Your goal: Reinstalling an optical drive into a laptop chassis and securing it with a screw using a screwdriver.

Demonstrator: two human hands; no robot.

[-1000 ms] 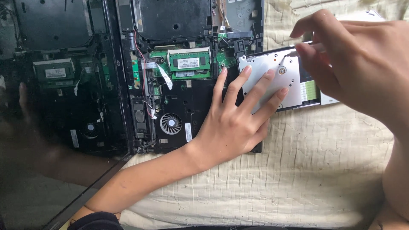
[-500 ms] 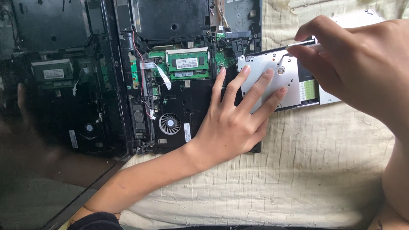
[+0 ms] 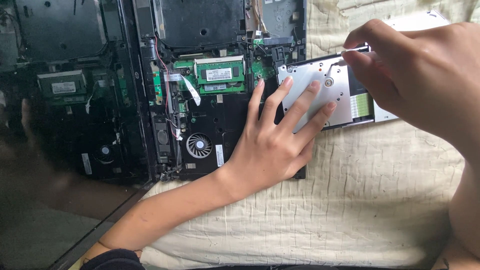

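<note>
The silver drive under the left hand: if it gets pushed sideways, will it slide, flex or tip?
The silver drive looks like a flat metal slab, so probably stiff, not floppy. It lies low, partly on the open laptop and the cloth, so tipping seems unlikely. The left hand presses its fingers on it, which suggests it could slide otherwise.

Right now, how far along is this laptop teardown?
Done: the laptop's bottom cover is off, baring fan and memory module. In hand: the left hand presses the silver optical drive, which juts from the side, while the right hand pinches its far edge. Left: the drive isn't fully out.
</note>
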